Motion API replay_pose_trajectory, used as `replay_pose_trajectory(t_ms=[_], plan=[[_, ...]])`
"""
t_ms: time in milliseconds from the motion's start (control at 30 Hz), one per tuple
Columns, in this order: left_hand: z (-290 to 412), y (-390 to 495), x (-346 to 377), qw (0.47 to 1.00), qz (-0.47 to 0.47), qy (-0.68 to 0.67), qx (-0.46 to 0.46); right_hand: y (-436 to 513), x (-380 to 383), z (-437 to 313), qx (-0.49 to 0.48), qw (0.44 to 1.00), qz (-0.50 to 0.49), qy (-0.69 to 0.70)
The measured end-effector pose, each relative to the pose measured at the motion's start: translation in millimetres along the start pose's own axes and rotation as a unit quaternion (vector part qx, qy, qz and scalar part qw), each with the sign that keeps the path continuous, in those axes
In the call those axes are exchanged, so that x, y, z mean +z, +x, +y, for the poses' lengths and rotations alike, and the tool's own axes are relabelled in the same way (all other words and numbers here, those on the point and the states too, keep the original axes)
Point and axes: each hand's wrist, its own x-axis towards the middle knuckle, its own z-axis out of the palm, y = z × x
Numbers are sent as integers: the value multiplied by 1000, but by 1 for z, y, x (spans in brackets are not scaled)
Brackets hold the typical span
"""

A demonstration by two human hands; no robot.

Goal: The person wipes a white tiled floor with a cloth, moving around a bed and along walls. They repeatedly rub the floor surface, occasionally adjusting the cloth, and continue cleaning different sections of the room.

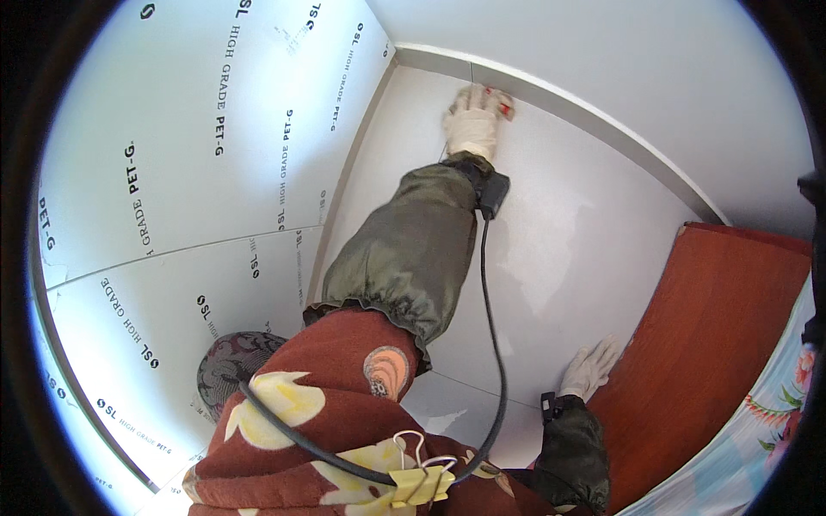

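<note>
My left hand [473, 126], in a pale glove, reaches to the far edge of a glossy white floor [548, 213]. Bunched beneath its fingers is a greyish cloth [506, 109] with red marks; blur hides its exact shape. The fingers are close to the grey baseboard [555, 103]. My right hand [587, 371], also gloved, rests with its fingers extended on the floor, beside the edge of a reddish-brown board [716, 335], and holds nothing that I can see. Uneven shiny patches, seemingly wet, mark the floor between the hands.
Left stands a wall of film-covered panels [258, 129] with printed lettering. A grey-white panel [613, 51] rises behind the baseboard. A black cable [493, 309] loops from my left wrist to a yellow binder clip [423, 484] on my clothing. Floral fabric [768, 413] lies far right.
</note>
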Motion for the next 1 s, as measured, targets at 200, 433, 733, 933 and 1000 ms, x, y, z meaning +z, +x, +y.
replay_pose_trajectory(t_ms=[200,433,733,933,1000], plan=[[-92,-19,-20,983,-61,-20,-171,-1,-2,-1,4,1000,-14,-5],[-68,34,13,974,-17,-208,-90,1,6,-1,40,999,-17,-23],[-50,-63,-90,883,-231,-171,372,3,15,4,11,998,42,40],[-39,33,10,860,-100,-497,50,2,21,7,3,998,57,41],[-31,2,22,973,57,-114,190,2,23,7,-4,996,71,47]])
